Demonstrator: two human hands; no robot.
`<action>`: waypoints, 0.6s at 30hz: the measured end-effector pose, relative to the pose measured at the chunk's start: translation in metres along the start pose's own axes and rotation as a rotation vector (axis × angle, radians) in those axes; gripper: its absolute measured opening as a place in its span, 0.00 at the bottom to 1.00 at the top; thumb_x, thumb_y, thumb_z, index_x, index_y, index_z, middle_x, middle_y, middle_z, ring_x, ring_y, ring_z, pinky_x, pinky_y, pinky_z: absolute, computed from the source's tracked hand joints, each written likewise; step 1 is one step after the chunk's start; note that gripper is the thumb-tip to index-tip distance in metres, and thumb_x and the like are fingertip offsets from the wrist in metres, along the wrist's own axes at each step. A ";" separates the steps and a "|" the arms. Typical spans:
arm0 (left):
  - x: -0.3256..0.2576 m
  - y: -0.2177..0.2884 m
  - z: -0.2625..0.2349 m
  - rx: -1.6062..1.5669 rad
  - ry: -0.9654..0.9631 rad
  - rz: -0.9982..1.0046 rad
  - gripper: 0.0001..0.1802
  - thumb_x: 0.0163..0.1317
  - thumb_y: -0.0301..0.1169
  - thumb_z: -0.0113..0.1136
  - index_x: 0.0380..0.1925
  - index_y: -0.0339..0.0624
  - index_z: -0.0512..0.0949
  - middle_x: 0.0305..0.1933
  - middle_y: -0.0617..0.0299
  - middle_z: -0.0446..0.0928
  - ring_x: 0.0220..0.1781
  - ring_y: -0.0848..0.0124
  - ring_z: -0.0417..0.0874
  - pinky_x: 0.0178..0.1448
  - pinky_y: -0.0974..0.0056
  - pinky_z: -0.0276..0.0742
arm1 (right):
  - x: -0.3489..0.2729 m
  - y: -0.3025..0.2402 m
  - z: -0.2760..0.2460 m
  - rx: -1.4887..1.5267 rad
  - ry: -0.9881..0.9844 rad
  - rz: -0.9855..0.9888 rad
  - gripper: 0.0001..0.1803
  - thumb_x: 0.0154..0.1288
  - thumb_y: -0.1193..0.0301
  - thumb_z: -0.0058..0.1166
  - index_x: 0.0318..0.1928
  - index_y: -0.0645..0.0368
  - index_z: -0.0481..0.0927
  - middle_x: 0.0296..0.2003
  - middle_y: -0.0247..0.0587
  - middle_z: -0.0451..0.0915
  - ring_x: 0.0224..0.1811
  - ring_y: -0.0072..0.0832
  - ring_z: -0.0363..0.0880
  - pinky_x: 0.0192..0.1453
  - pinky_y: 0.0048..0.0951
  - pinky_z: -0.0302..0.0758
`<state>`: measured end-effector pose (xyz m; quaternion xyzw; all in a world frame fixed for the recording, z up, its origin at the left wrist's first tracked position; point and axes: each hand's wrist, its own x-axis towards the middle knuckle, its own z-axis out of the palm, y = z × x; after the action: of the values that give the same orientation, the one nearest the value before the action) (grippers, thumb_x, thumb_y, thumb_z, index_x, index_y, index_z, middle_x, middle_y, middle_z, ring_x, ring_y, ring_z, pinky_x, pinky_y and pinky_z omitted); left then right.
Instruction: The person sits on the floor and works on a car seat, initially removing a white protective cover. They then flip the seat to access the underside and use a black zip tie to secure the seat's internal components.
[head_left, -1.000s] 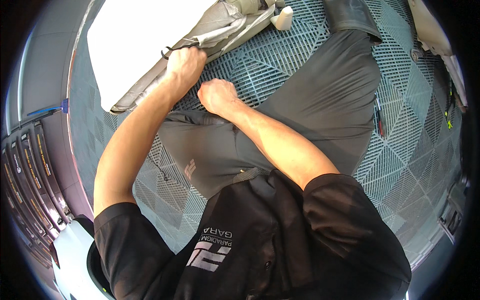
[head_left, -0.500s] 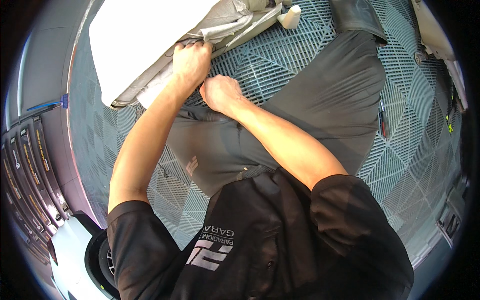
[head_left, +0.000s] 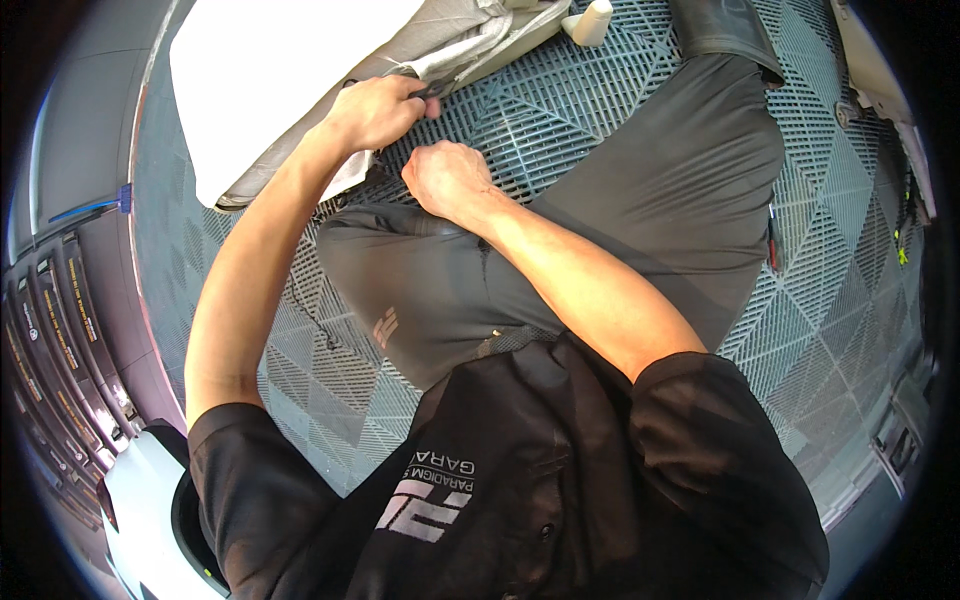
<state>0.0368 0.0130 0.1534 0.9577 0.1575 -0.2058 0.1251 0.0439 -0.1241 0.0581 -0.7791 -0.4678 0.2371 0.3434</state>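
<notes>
A large pale padded piece, overexposed to white on top, lies at the upper left with loose grey fabric along its near edge. It looks like a seat cushion with its cover. My left hand is at that edge, fingers curled round a dark, thin thing whose kind I cannot make out. Just right of it and nearer to me, my right hand is closed in a fist, thumb side up, apart from the fabric. Whatever it holds, if anything, is hidden.
My crossed legs in dark trousers rest on a grey-blue slatted tile floor. A cream plastic part sticks out beyond the fabric. A red and dark pen-like tool lies right of my leg. A pale panel stands far right.
My left hand has turned and shifted slightly, exposing the dark thing in its fingers. A gap has opened between my hands. My left elbow has swung outward; the right hand has barely moved.
</notes>
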 end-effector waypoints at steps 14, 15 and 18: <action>0.021 0.000 0.016 0.500 0.103 0.018 0.09 0.59 0.32 0.59 0.36 0.42 0.83 0.29 0.49 0.83 0.34 0.51 0.86 0.40 0.51 0.82 | 0.005 -0.016 -0.013 0.040 -0.087 0.097 0.17 0.65 0.63 0.49 0.32 0.62 0.85 0.31 0.58 0.84 0.37 0.52 0.84 0.45 0.48 0.80; 0.020 -0.003 0.017 0.451 0.126 0.009 0.10 0.59 0.32 0.58 0.38 0.43 0.83 0.30 0.48 0.83 0.35 0.51 0.86 0.41 0.51 0.82 | 0.005 -0.016 -0.011 0.033 -0.087 0.093 0.17 0.65 0.63 0.48 0.31 0.62 0.84 0.30 0.59 0.83 0.37 0.53 0.84 0.44 0.49 0.80; 0.023 -0.006 0.022 0.342 0.172 0.006 0.12 0.57 0.30 0.56 0.41 0.44 0.84 0.31 0.46 0.83 0.36 0.50 0.86 0.42 0.50 0.82 | 0.008 -0.016 -0.007 -0.008 -0.095 0.088 0.17 0.65 0.62 0.51 0.31 0.62 0.85 0.31 0.56 0.84 0.37 0.51 0.85 0.45 0.47 0.80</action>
<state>0.0466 0.0173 0.1232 0.9795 0.1277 -0.1464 -0.0527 0.0427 -0.1140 0.0744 -0.7881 -0.4500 0.2867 0.3068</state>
